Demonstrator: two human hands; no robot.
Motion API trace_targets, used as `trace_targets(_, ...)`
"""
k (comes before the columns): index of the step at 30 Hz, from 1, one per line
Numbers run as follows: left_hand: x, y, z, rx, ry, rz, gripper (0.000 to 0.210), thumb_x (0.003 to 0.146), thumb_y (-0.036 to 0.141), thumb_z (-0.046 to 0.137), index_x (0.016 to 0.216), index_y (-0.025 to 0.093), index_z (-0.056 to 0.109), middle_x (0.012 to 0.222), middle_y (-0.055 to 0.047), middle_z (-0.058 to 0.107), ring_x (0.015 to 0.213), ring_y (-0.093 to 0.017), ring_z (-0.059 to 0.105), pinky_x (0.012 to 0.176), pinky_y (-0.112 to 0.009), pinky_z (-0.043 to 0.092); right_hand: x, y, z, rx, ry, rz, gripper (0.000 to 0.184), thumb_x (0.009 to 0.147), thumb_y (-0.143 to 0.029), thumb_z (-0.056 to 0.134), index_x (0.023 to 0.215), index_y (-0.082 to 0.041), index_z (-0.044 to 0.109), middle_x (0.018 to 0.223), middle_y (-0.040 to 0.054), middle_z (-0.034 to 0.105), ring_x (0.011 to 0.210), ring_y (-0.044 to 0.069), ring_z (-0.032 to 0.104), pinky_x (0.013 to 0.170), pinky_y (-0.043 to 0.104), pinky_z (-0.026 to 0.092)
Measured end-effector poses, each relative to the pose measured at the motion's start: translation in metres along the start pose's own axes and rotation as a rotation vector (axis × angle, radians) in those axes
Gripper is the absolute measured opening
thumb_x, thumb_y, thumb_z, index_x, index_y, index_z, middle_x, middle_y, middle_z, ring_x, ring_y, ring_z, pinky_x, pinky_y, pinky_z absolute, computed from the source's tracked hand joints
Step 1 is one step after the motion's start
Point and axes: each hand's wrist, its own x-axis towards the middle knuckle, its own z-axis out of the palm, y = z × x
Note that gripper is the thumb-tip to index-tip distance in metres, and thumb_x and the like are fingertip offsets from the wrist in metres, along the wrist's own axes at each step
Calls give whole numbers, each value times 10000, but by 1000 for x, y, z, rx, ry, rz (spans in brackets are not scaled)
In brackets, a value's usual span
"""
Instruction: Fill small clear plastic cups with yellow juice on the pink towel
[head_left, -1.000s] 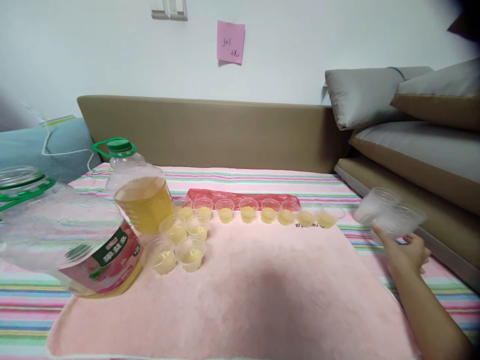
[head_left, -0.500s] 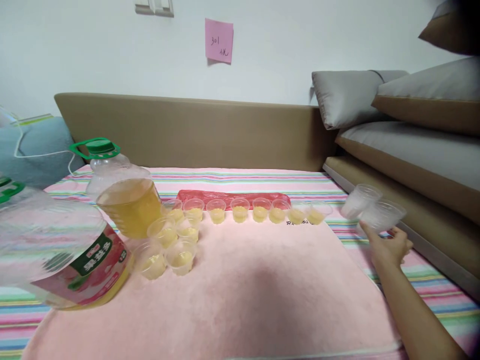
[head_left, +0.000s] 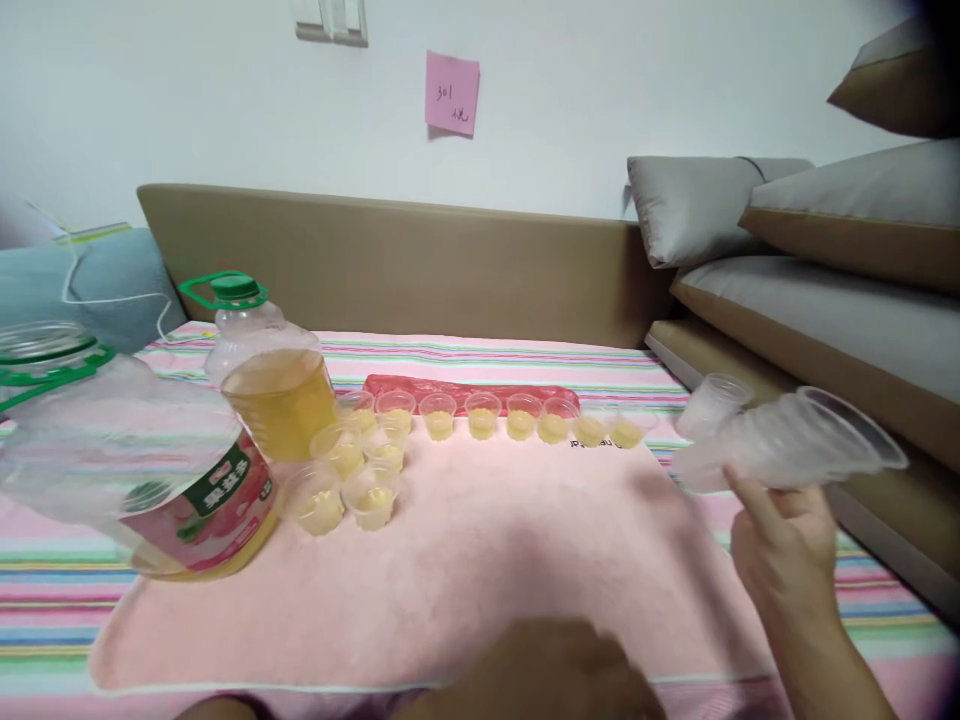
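A stack of nested clear plastic cups (head_left: 795,440) lies tilted on its side in my right hand (head_left: 787,540), fingers wrapped round it from below. It is lifted over the right edge of the pink mat. Behind it sits another cup stack (head_left: 712,402). At the bottom middle, a dark, blurred shape appears to be my left hand (head_left: 540,670); its fingers are smeared. Several small clear cups holding pale yellow drink stand in a row along the back of the mat, one being this cup (head_left: 482,417). More filled cups (head_left: 373,497) cluster at the left.
Two big bottles of yellow drink stand at the left: a labelled bottle without its cap (head_left: 202,510) and a green-capped bottle (head_left: 281,400). A red plastic wrapper (head_left: 472,392) lies behind the cup row. Stacked cushions (head_left: 840,310) border the right side; a brown headboard (head_left: 405,270) the back.
My right hand has closed on a cup stack and raised it away from the other stack. A blurred hand has come in at the bottom. The view has shifted slightly.
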Motion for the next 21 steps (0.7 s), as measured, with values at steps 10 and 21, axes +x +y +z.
trace_targets(10, -25, -49, 8, -243, 916, -91, 862, 910, 334, 810, 1554, 345, 237, 1538, -145, 405, 1418, -349, 473, 1101, -592, 521, -124, -10, 75, 142, -742, 234, 687, 871, -478, 925, 1374, -201, 549, 1349, 151, 628, 1285, 366, 598, 1087, 440, 538)
trace_targets(21, -26, -56, 25, -229, 1105, -248, 713, 945, 327, 709, 1532, 299, 304, 1457, -136, 461, 1353, -322, 555, 1088, -544, 574, -150, -7, 83, 163, -852, 444, 771, 842, -485, 944, 1433, -226, 523, 1368, 133, 598, 1294, 382, 574, 1105, 482, 523)
